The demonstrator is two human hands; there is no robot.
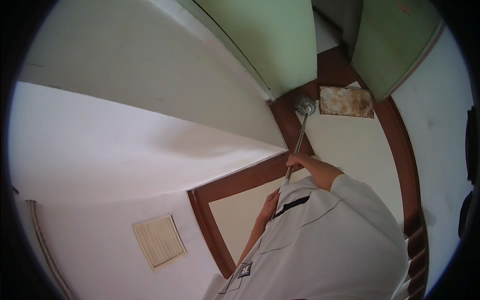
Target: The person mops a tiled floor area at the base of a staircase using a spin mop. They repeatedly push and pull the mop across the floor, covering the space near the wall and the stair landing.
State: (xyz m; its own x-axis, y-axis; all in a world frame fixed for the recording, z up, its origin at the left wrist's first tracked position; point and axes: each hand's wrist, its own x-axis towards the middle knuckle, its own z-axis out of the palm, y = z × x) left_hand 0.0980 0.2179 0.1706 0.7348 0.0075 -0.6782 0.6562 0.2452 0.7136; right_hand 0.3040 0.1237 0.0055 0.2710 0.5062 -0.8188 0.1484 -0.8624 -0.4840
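Observation:
Both of my hands are on the metal handle (299,140) of a mop, which slants away from my body. Higher on the pole, near my waist, is my left hand (270,205), partly turned away and close against my light grey shirt (337,232). My right hand (298,159) wraps the handle further down, with the arm reaching across in front of me. At the far end, the round grey mop head (305,105) rests on the floor where the brown tile border meets the cream tiles. Just beside it lies a stained, rusty-looking rectangular plate or mat (347,102).
A light green door (285,45) and a darker green door leaf (393,45) flank a doorway beyond the mop. A white wall corner (277,148) juts in on the left. Brown-edged stairs (416,255) descend or rise at lower right. A louvred vent (159,242) sits in the wall.

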